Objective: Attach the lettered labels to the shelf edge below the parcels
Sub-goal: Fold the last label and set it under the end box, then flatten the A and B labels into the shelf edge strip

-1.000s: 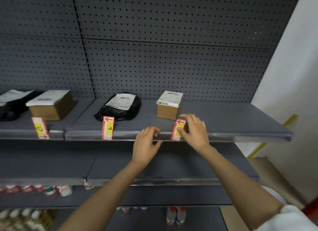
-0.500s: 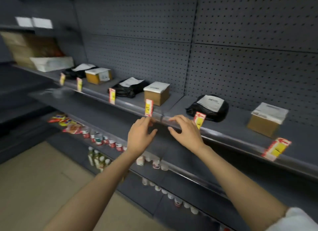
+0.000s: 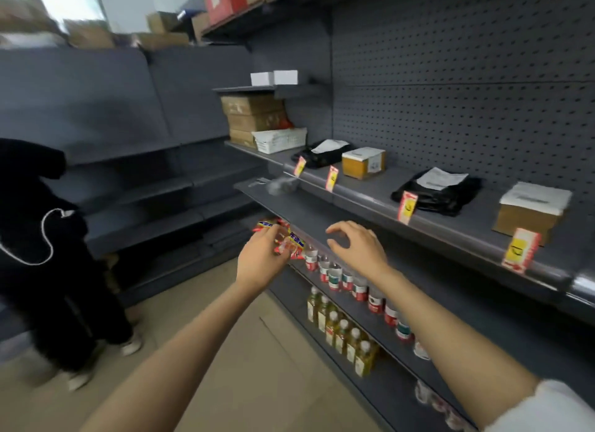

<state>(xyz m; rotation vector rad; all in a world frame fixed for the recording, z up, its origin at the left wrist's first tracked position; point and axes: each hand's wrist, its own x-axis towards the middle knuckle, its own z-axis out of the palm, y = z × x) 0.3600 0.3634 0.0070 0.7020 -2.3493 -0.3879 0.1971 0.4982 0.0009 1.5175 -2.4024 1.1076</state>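
Labels: four already sit on the shelf edge [image 3: 476,238] below the parcels, nearest one [image 3: 520,250] at 3 o'clock, next [image 3: 407,207] approx 2 o'clock. Our left hand [image 3: 261,260] curls near some red packets [image 3: 283,238] at 12 o'clock; blur hides whether it's gripping them. Our right hand [image 3: 355,249] hangs open, empty, w/ nothing pinched. We're probably between labels; next we need another label.

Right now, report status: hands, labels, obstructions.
Left hand and right hand open, empty, off the shelf edge. Four labels hanging below parcels. Person in black at left.
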